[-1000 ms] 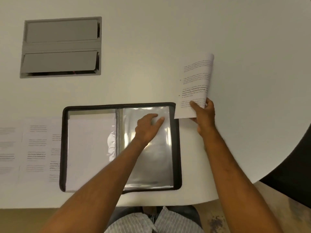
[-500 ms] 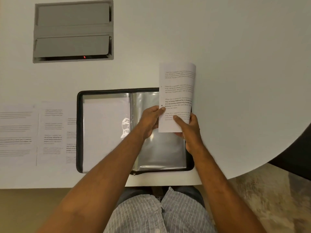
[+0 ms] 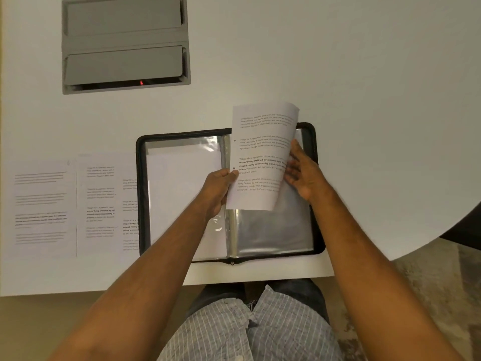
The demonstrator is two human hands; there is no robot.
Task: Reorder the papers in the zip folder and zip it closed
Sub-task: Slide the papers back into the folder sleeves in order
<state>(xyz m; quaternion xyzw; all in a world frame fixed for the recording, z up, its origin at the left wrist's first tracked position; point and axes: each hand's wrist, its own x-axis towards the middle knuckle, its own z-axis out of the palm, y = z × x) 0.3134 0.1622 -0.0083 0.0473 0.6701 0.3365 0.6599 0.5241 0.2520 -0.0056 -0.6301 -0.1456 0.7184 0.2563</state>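
I see the big white table [image 3: 364,74] with the open zip folder [image 3: 141,194] lying flat near the front edge. More printed pages [image 3: 73,204] lie in a row on the table just left of the folder, one tucked partly under its edge.

A second ago the printed sheet [image 3: 263,152] was out to the right of the folder, held only by the right hand. Now it is over the folder's right half, above the shiny clear sleeve [image 3: 273,230], and both hands have it. The left hand [image 3: 218,188] pinches the sheet's left edge with curled fingers and thumb. The right hand [image 3: 302,173] lies against the sheet's right edge with its fingers mostly straight, steadying it.

I think this sheet is about to slide into the sleeve. The folder is not zipped yet.
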